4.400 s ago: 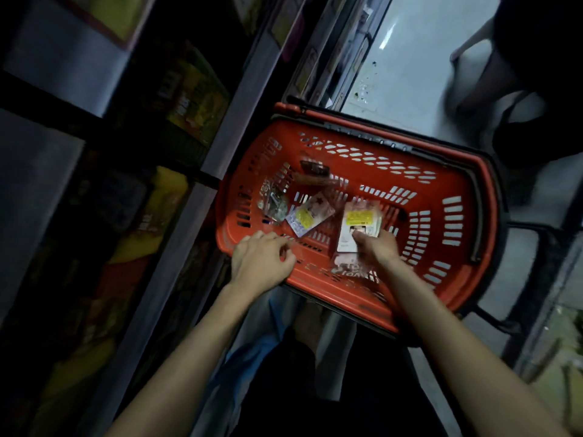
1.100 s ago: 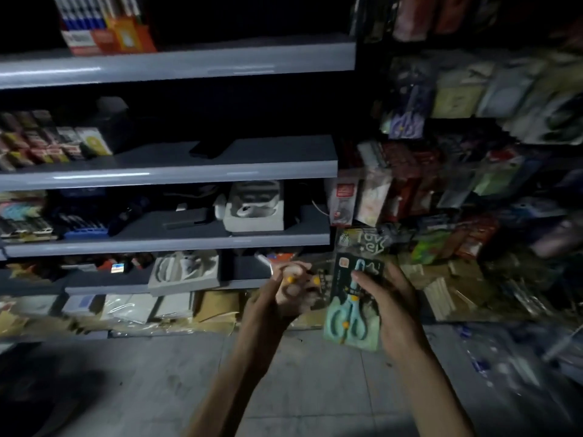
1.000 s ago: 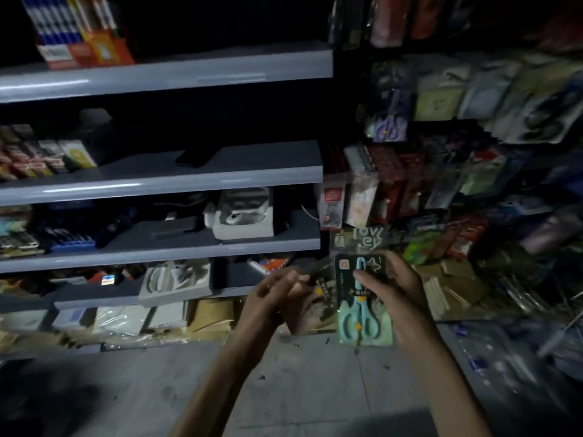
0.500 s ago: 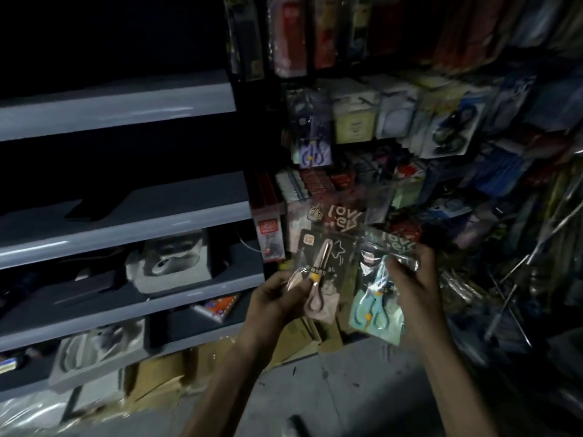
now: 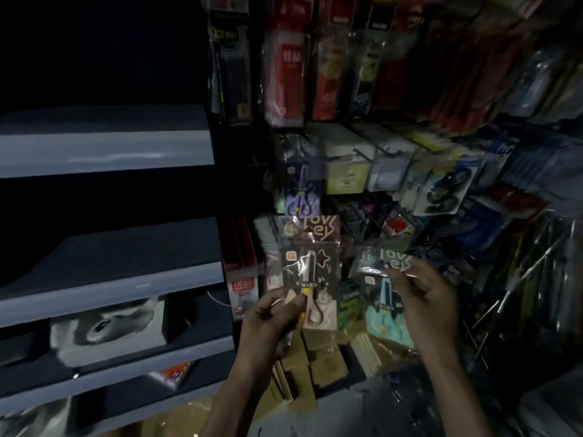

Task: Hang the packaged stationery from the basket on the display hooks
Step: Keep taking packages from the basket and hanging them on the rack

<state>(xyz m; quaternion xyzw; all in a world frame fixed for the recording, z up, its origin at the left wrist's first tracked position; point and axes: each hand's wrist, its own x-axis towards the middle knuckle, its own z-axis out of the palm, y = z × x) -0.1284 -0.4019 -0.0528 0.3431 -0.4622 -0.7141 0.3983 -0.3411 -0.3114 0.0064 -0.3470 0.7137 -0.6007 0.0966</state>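
Observation:
My left hand (image 5: 274, 320) grips the lower edge of a packaged pair of pink scissors (image 5: 310, 279), held upright in front of the hook wall. My right hand (image 5: 422, 298) pinches the top of a second pack with teal scissors (image 5: 388, 310), which hangs down below my fingers. Both packs are clear bags with dark printed cards. A hanging pack of purple scissors (image 5: 301, 187) is on a display hook just above the pink pack. Bare metal hooks (image 5: 517, 279) stick out to the right. The basket is out of view.
Grey shelves (image 5: 107, 152) fill the left side, with a white boxed item (image 5: 107, 329) on a lower one. Dense hanging packs of pens and stationery (image 5: 287, 64) cover the wall above and to the right. Cardboard-coloured stacks (image 5: 315, 367) sit low, under my hands.
The view swung from the basket up to the hook wall. My hands have separated the two scissor packs, one in each, and raised them closer to the hooks.

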